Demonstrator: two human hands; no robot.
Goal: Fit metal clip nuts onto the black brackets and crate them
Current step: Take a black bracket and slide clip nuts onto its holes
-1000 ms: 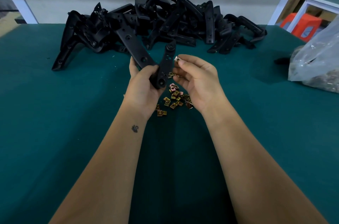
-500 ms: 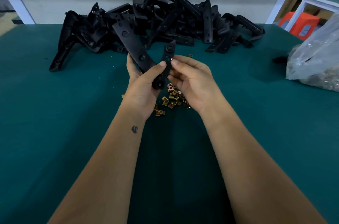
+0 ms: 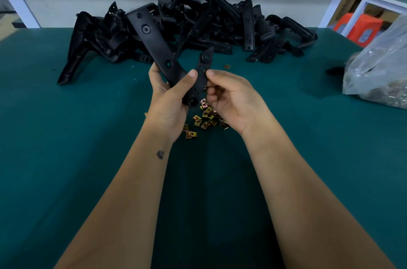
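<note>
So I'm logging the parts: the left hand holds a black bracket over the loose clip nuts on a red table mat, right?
Not quite: in the head view the table mat is dark teal, not red. The left hand does hold the black bracket over the loose clip nuts.

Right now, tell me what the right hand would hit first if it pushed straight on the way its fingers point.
Probably the black bracket: the right hand has its fingertips at the short arm's edge already.

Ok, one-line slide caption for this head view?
Left hand grips V-shaped black plastic bracket; right hand pinches its short arm above loose brass-coloured clip nuts.
</note>
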